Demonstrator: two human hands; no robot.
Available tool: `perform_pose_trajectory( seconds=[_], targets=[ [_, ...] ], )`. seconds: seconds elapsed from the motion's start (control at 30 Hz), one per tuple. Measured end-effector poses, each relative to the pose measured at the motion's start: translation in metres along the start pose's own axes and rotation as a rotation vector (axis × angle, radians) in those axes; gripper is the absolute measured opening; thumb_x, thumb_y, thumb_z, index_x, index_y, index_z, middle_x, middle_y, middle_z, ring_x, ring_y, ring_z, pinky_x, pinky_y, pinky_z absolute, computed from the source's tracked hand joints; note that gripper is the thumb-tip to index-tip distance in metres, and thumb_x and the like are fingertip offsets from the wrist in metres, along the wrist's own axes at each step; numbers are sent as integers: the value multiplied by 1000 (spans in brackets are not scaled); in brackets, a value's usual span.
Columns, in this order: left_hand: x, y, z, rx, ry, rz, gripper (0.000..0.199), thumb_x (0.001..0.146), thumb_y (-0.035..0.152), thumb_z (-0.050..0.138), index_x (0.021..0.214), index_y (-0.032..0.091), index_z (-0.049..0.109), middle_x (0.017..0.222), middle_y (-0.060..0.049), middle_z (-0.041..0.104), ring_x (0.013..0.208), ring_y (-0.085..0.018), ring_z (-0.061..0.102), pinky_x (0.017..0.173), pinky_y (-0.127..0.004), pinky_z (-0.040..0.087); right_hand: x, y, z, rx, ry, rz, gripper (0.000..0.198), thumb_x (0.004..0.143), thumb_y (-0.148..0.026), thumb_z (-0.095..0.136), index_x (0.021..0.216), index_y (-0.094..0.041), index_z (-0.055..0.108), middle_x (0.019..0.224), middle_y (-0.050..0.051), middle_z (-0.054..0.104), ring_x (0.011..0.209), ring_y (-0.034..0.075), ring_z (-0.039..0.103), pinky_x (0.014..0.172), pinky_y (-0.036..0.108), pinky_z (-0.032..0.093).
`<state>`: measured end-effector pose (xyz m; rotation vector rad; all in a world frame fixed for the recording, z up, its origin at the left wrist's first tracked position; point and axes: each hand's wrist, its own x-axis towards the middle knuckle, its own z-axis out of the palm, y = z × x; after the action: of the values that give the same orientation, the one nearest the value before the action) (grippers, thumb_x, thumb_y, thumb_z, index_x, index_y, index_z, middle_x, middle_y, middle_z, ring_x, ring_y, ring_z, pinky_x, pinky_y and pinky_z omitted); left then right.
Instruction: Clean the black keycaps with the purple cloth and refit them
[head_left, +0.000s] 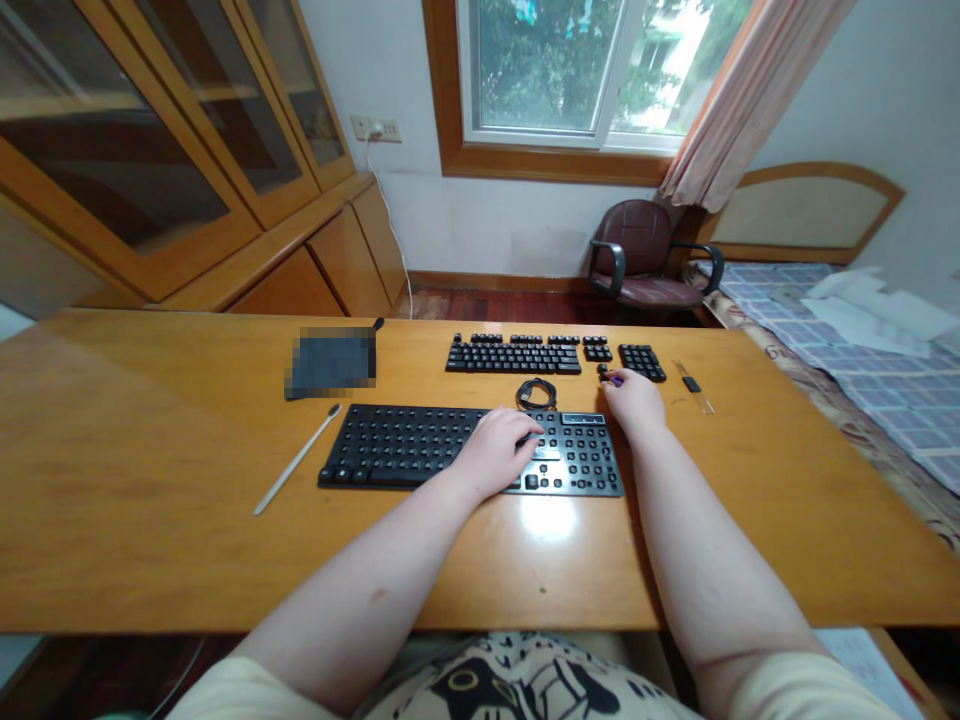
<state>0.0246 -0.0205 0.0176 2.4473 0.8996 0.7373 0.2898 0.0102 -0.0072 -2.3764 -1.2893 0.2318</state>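
Observation:
A black keyboard (420, 440) lies on the wooden table, most of its key posts bare and a few keycaps left along its front row. My left hand (496, 448) rests on its right half, fingers slightly bent and apart, holding nothing visible. Behind it, loose black keycaps (514, 356) stand in rows, with smaller groups to the right, including a number-pad block (642, 362). My right hand (634, 400) is beside a small cluster of keycaps (602, 370), fingers pinched together. Something small and purple shows at those fingertips; its kind is unclear.
A coiled black cable (536, 393) sits behind the keyboard. To the left lie a long white stick with a dark tip (298, 458) and a blurred dark pouch-like thing (331, 362). A small black piece with thin wires (691, 384) lies right. Beyond the table stands a chair (637, 250).

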Motion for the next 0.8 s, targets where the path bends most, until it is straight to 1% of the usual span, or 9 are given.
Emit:
perform_pose_trajectory(
  seconds=[0.2, 0.37, 0.5, 0.57, 0.6, 0.63, 0.7, 0.73, 0.8],
  targets=[
    [0, 0, 0, 7, -13, 6, 18, 82, 23, 50, 94, 19, 62, 98, -3, 66, 94, -17, 56, 89, -36, 41, 0, -1, 1, -28, -12, -2, 37, 73, -33, 53, 107, -25, 64, 101, 11, 67, 89, 27, 61, 74, 35, 45],
    [0, 0, 1, 7, -15, -1, 18, 82, 23, 50, 95, 19, 62, 98, -3, 66, 94, -18, 56, 90, -37, 41, 1, -2, 1, -47, -32, -1, 31, 71, -31, 55, 99, -23, 67, 98, 11, 68, 87, 26, 61, 73, 34, 44],
    [0, 0, 1, 6, -19, -10, 18, 82, 23, 49, 95, 20, 62, 98, -3, 65, 95, -19, 56, 92, -38, 40, -3, -8, -5, -15, 17, -17, 31, 71, -38, 58, 93, -19, 69, 91, 14, 69, 84, 26, 62, 71, 34, 45],
    [-1, 1, 0, 2, -6, -30, 22, 83, 24, 49, 100, 20, 60, 102, -4, 64, 98, -19, 56, 93, -38, 40, -12, -17, -10, 98, 73, -106, 33, 73, -42, 57, 92, -18, 69, 88, 12, 69, 81, 25, 62, 71, 35, 45],
    [-1, 1, 0, -3, 10, -46, 25, 83, 25, 49, 105, 20, 58, 106, -5, 63, 100, -19, 55, 93, -38, 40, -19, -23, -13, 190, 71, -198, 32, 73, -42, 57, 91, -19, 69, 87, 11, 69, 80, 23, 62, 72, 34, 45],
    [-1, 1, 0, -12, 28, -60, 30, 82, 25, 50, 111, 21, 55, 110, -6, 61, 103, -20, 53, 93, -37, 41, -27, -30, -14, 306, 29, -314, 32, 73, -43, 58, 90, -19, 69, 85, 9, 69, 79, 22, 62, 72, 33, 46],
    [-1, 2, 0, -42, 61, -80, 39, 81, 26, 53, 119, 22, 49, 115, -6, 57, 105, -20, 53, 93, -36, 42, -45, -43, -15, 525, -123, -490, 28, 71, -42, 61, 84, -19, 69, 81, 6, 69, 76, 20, 62, 73, 32, 47],
    [-2, 2, -1, -65, 72, -85, 40, 80, 27, 54, 119, 22, 48, 113, -6, 58, 102, -19, 54, 91, -35, 43, -54, -50, -15, 604, -202, -546, 26, 70, -40, 61, 81, -19, 69, 79, 5, 69, 74, 19, 62, 72, 32, 47],
    [-2, 1, 0, -110, 92, -100, 32, 80, 27, 54, 111, 22, 52, 101, -4, 61, 91, -17, 57, 85, -33, 46, -69, -60, -11, 672, -352, -626, 22, 71, -38, 61, 79, -19, 69, 76, 3, 69, 72, 18, 62, 71, 31, 47]
  ],
)
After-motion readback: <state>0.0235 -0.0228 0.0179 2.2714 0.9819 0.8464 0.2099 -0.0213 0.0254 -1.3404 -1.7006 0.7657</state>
